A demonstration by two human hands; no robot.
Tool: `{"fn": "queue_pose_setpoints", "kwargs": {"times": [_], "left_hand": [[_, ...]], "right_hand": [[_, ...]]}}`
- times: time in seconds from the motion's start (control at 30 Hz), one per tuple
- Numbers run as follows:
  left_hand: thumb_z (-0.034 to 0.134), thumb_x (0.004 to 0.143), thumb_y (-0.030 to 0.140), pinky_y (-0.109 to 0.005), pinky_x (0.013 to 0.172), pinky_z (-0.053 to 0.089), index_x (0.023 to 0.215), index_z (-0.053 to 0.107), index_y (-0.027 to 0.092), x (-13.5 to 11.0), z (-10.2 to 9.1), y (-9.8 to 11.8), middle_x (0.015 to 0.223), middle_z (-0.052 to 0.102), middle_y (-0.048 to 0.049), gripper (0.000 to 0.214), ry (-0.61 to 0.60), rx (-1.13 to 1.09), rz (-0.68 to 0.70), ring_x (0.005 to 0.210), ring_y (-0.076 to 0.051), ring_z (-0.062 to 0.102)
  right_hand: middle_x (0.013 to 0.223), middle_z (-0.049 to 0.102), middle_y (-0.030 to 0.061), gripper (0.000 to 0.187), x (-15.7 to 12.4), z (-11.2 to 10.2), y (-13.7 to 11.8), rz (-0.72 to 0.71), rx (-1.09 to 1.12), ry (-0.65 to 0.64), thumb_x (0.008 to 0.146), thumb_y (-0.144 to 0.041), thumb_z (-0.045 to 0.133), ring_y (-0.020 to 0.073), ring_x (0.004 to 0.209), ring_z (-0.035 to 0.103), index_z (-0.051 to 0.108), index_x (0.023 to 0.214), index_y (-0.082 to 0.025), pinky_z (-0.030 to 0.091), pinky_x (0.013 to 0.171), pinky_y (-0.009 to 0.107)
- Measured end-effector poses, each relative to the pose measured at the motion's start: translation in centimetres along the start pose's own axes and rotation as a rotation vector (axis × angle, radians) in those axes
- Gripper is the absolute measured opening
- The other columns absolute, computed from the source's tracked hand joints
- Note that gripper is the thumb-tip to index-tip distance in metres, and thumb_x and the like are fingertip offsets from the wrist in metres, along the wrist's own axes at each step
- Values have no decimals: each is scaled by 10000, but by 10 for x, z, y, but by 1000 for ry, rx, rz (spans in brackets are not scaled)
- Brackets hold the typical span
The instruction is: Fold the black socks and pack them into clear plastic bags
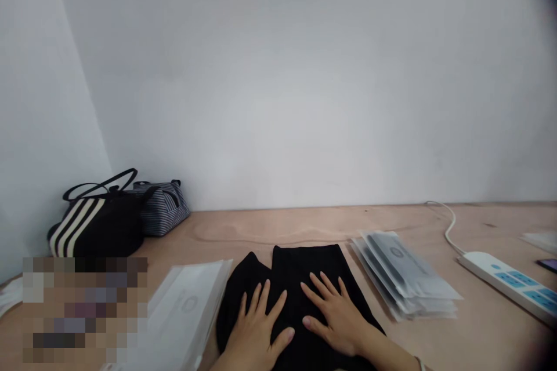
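A black cloth garment [304,261] lies flat on the wooden table, with a notch between two sections along its far edge; its near end runs out of view. My left hand [259,330] rests palm down on its left part, fingers spread. On the right part lies my right hand [333,316], also flat with the fingers apart. Neither hand grips anything. Just left of the garment is a stack of frosted plastic bags [183,301] with a printed round logo. To its right, a pile of similar bags [404,272] has dark contents showing through.
A black bag with white stripes [100,226] and a striped pouch [163,208] stand at the back left. A white power strip [509,278] with its cord lies at the right. Behind the table [270,223] rises a plain wall. A blurred patch covers the lower left.
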State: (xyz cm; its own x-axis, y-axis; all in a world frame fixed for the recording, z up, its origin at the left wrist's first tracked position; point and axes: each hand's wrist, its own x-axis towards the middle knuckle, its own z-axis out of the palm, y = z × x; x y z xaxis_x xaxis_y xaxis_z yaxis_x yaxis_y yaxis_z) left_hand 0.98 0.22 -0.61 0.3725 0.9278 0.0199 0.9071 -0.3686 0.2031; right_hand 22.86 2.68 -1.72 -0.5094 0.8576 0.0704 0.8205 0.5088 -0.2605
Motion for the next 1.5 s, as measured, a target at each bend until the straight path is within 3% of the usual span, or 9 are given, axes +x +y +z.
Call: {"fn": "queue_pose_setpoints", "kwargs": {"times": [0.17, 0.3, 0.47, 0.8, 0.97, 1.07, 1.17, 1.3, 1.5], "left_hand": [[237, 822, 648, -560, 1010, 141, 1345, 208, 336, 0, -1, -2, 1429, 149, -89, 610, 0, 7, 8, 1295, -311, 91], [244, 822, 646, -561, 1009, 149, 1345, 209, 336, 1, -1, -3, 1429, 148, -81, 608, 0, 1, 7, 1294, -312, 92], [234, 822, 649, -557, 1012, 147, 1347, 207, 332, 1, -1, -4, 1429, 146, -86, 614, -2, -3, 10, 1295, -307, 89], [276, 843, 599, -521, 1028, 173, 1329, 305, 291, 0, -8, -1, 1419, 237, -67, 577, 49, -143, -38, 1297, -289, 145], [278, 899, 429, -435, 1004, 311, 1209, 481, 232, -1, -32, -14, 1305, 446, -48, 420, 466, -386, -89, 1217, -225, 369], [287, 901, 388, -403, 965, 363, 1148, 504, 212, -3, -47, -26, 1200, 528, -54, 373, 652, -494, -68, 1133, -206, 456], [328, 887, 404, -363, 891, 420, 1066, 534, 211, -4, -53, -34, 1086, 586, -49, 335, 670, -543, -105, 1036, -201, 522], [404, 851, 382, -321, 803, 447, 910, 573, 216, -4, -43, -30, 926, 616, -31, 244, 550, -462, -106, 904, -195, 569], [470, 778, 321, -314, 823, 436, 1027, 546, 208, -4, -21, -18, 1103, 513, -63, 284, 355, -379, -117, 957, -201, 548]], "right_hand": [[1349, 381, 80, 455, 8, -15, 10, 114, -80, 179, 883, -440, 294, 267, 1242, 307, 410, 1284, -257, 235, 997, 466], [1339, 363, 162, 390, 20, -50, 54, 536, -397, 462, 850, -298, 400, 391, 1226, 270, 485, 1220, -213, 157, 941, 601], [1137, 504, 280, 378, 19, -61, 107, 860, -455, 343, 843, -204, 373, 460, 938, 529, 505, 1196, -165, 313, 685, 669], [1283, 309, 338, 380, 20, -66, 91, 667, -514, 539, 803, -71, 373, 326, 898, 586, 439, 1175, -24, 461, 713, 434], [1397, 177, 219, 665, 32, -48, 51, 11, -235, 633, 638, 53, 344, 277, 1150, 428, 316, 1281, -109, 429, 861, 393], [1414, 171, 166, 623, 33, -33, 18, -345, -62, 487, 639, 45, 325, 197, 1134, 440, 381, 1231, -141, 398, 916, 341], [1407, 216, 140, 507, 30, -26, -5, -534, 9, 305, 645, 18, 346, 171, 1190, 372, 474, 1111, -135, 331, 978, 328], [1381, 292, 126, 562, 28, -16, -10, -413, -5, 204, 584, -29, 406, 214, 1285, 206, 471, 1133, -130, 124, 1055, 453], [1354, 316, 198, 639, 29, 11, 9, 151, 134, 218, 725, -226, 439, 223, 1265, 264, 296, 1304, 3, 236, 1036, 358]]}}
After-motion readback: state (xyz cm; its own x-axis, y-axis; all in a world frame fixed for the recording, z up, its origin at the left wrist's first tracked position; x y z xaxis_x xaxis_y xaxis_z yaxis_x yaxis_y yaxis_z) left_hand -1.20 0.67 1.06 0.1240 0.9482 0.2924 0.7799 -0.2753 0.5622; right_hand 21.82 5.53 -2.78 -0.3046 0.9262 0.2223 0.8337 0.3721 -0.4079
